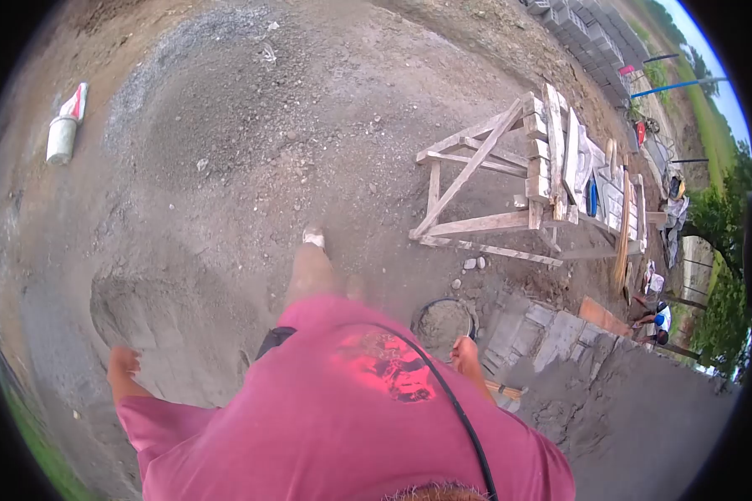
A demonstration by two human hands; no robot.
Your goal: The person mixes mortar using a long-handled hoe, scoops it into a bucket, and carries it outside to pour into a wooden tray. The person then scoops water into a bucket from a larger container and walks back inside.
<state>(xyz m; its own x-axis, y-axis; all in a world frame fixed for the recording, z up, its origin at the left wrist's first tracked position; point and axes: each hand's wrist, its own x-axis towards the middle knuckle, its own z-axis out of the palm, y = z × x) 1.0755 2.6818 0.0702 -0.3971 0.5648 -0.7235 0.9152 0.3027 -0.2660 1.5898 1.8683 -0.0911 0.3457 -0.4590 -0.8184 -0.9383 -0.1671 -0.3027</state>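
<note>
My right hand [466, 352] is closed at the near edge of a round dark-rimmed bucket [415, 316]. Grey sand or mortar [444, 321] fills the bucket, and its handle is hidden by the fist. Out to the left, my left hand [124, 361] hangs with loosely spread fingers and nothing in it. Beneath that hand lies a hollowed heap of grey sand or mix [154, 305]. My pink shirt covers the lower middle, and one leg is stretched forward over the dirt.
A wooden trestle bench [476, 225] bearing planks stands ahead to the right. Grey blocks [589, 42] are stacked beyond it. Gravel [217, 92] spreads ahead. A white bucket [61, 140] is at far left. Another person [660, 321] bends at far right, past the rough grey masonry [560, 338].
</note>
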